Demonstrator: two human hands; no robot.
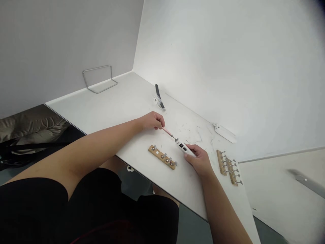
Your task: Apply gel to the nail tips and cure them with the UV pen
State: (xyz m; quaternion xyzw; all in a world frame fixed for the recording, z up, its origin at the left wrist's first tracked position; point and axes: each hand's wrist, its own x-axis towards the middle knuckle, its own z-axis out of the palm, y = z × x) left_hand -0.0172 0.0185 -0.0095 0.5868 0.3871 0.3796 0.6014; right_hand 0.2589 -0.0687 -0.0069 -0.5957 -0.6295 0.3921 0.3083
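My right hand [199, 159] is closed around a white electric screwdriver [184, 147] with a small dark display and a button. Its metal tip points up and left. Between the fingers of my left hand [154, 121] is a thin copper-pink rod [167, 131], whose grey end meets the screwdriver's tip; whether the two are joined I cannot tell. Below them on the table lies a wooden strip [160, 156] fitted with several metal hooks, and a white round spot shows between two of them.
Two wooden hook strips [221, 163] lie side by side at the right. A black-handled object [157, 91] and a white power strip [224, 133] rest along the back wall. A bent metal wire frame [98, 92] stands at the left wall. Dark scraps dot the white table [122, 101].
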